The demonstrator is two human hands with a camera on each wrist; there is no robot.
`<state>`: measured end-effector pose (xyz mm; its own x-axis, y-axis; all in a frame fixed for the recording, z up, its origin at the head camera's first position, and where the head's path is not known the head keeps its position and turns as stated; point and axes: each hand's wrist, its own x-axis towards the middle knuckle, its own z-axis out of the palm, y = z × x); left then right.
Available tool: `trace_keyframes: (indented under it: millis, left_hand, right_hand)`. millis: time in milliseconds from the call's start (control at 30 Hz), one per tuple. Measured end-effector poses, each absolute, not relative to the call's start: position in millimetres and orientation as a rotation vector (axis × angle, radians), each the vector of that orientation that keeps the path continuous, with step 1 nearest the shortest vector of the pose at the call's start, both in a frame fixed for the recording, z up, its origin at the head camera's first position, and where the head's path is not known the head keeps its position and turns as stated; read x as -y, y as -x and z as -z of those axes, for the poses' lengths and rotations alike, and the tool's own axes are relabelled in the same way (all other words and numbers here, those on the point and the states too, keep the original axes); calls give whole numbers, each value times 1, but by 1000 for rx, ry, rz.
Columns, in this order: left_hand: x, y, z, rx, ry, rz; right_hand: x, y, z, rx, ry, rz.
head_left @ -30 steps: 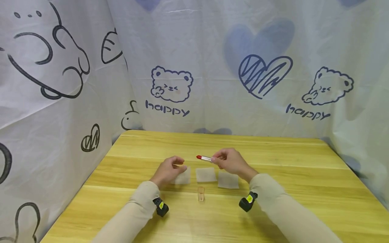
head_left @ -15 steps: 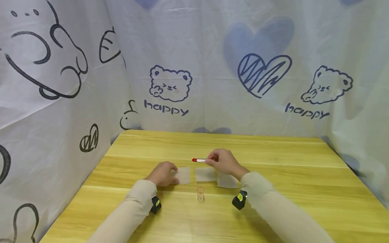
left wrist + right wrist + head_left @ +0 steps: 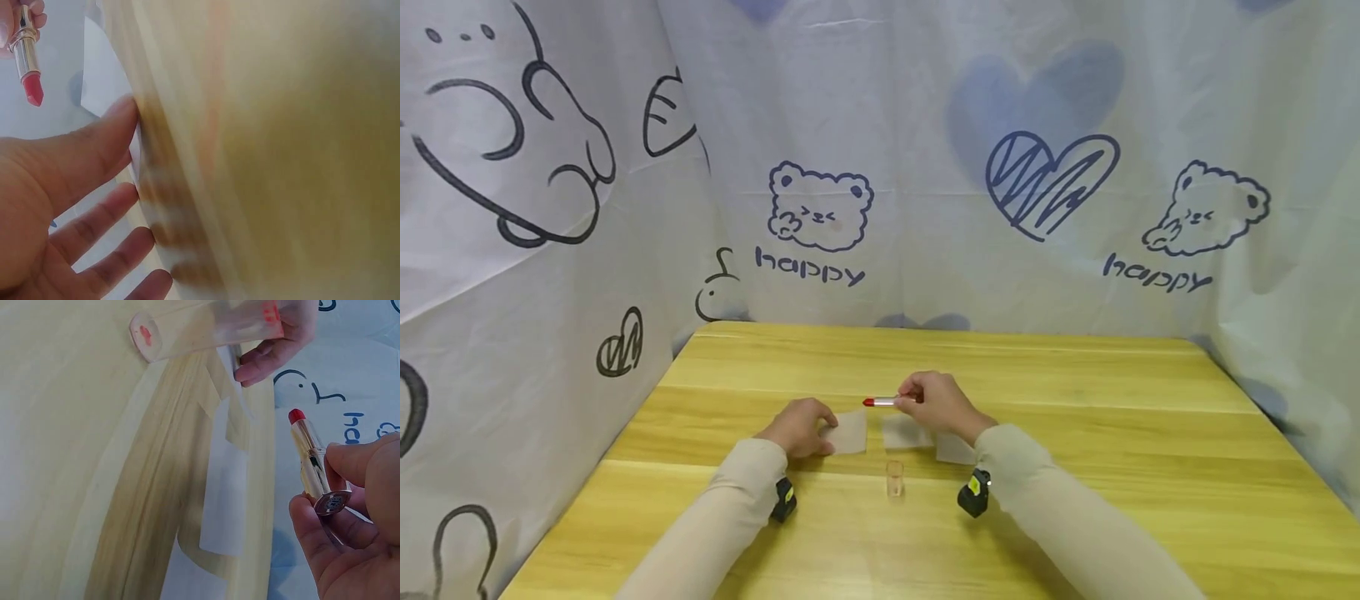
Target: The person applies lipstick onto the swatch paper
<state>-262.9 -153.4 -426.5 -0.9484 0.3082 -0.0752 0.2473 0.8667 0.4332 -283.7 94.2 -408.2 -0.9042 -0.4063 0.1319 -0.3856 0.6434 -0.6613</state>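
Note:
My right hand (image 3: 942, 403) holds an uncapped lipstick (image 3: 883, 402) by its base, just above the table. Its red tip points left, toward the left-hand paper; in the right wrist view the lipstick (image 3: 312, 461) has a silvery, shiny tube. With spread fingers, my left hand (image 3: 801, 428) rests at the left edge of the left-hand paper square (image 3: 852, 433), thumb and fingertips touching its edge or the table. A middle paper square (image 3: 906, 432) and a right-hand one (image 3: 953, 450) lie beside it, the latter partly hidden by my right wrist. Nearer me stands or lies a clear lipstick cap (image 3: 895, 479).
The wooden table (image 3: 1075, 500) has a back edge against a white curtain (image 3: 925, 275) printed with bears and hearts. Another curtain side hangs along the left. Both forearms reach in from the near edge, on either side of the cap.
My right hand has moved left and slightly nearer, bringing the lipstick tip toward the left-hand paper. My left hand has shifted left and come down at that paper's left edge.

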Motion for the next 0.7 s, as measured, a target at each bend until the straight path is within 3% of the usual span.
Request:
trace_keyframes:
  millis: [700]
  left_hand:
    - [157,267,428,-2890,-388,-616]
  right_hand:
    - [-73,289,430,-2791,761,1162]
